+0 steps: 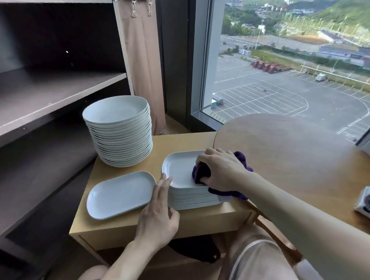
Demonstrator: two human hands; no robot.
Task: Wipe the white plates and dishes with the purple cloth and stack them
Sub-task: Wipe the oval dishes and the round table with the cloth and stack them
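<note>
L hand (160, 205) near, fingers straight, tips touching the left edge of the square stack (189, 197); lone plate (120, 194) just left of it. R hand (219, 170) grips the cloth (200, 173) — bunched on the stack's top plate. Far left — tall round stack (119, 135).

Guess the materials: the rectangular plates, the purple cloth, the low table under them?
Rectangular plates: likely glazed ceramic or porcelain; white, smooth, soft sheen, thick rounded rims. Melamine can't be ruled out.
Purple cloth: soft fabric, perhaps microfibre; matte, bunches into folds in the right hand.
Low table: light wood or wood-look laminate; satin, faint grain, square edges.
</note>
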